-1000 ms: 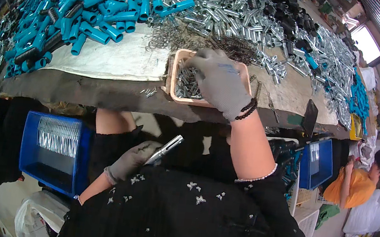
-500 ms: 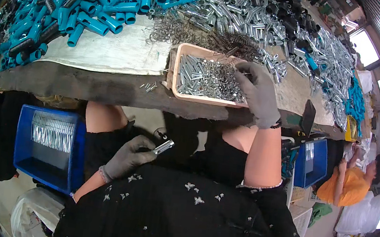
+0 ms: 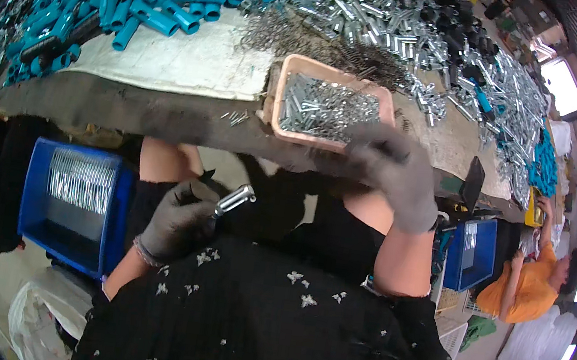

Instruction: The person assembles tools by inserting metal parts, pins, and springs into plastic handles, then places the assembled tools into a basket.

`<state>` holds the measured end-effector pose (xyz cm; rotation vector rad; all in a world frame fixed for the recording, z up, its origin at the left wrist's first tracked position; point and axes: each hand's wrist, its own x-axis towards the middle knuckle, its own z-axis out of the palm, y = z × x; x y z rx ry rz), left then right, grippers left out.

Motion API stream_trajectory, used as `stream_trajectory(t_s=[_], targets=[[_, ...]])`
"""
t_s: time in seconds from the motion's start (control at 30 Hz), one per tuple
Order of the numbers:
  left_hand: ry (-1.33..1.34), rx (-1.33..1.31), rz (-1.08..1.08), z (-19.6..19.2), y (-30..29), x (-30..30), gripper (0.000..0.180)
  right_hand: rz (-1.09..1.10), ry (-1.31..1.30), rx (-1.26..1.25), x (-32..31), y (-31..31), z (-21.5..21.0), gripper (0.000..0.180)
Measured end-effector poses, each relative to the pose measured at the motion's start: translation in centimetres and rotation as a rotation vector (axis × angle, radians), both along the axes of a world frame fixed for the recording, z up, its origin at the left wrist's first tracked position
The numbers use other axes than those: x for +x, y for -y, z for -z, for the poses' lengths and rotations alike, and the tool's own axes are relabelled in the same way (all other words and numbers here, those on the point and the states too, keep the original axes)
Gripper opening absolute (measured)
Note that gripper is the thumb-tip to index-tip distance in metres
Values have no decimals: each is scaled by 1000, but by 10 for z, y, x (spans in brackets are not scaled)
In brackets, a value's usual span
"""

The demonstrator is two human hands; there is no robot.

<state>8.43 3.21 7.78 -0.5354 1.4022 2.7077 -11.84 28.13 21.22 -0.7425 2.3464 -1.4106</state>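
Tube (image 3: pixel 235 201) (silver metal) is gripped in gloved L hand (image 3: pixel 185 219), free end projecting up & to R of hand. R hand (image 3: pixel 398 176), also gloved, is part. curled & blurred: cannot tell if it holds a pc, & any marking on it is unreadable. Pink tray (image 3: pixel 308 140) w/ small metal pcs (image 3: pixel 327 105) lies fwd & L of R hand, near R corner hidden behind it.

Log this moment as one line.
left hand: holding metal tube | right hand: blurred, at pink tray near right corner, contents unclear | pink tray: small metal parts inside | blue bin: left of left hand
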Motion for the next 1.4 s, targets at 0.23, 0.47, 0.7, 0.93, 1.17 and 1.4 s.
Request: stream_trajectory(t_s=[0.23,0.47,0.7,0.93,1.17,1.4], targets=[[-69,-249,158,-33,13,9,20,-613,-119,-10,56,48,43,25],[-88,-585,189,-31,34,38,48,-501,207,151,73,78,75,62],[463,-1343,-520,67,195,126,30,-337,371,-62,68,52,128,56],[718,-1314,-77,137,227,108,34,-324,269,20,67,53,132,46],[861,-1406,-31,188,231,96,33,-249,157,103,69,28,134,39],[922,-1441,-43,166,223,83,41,-250,159,80,74,14,152,32]])
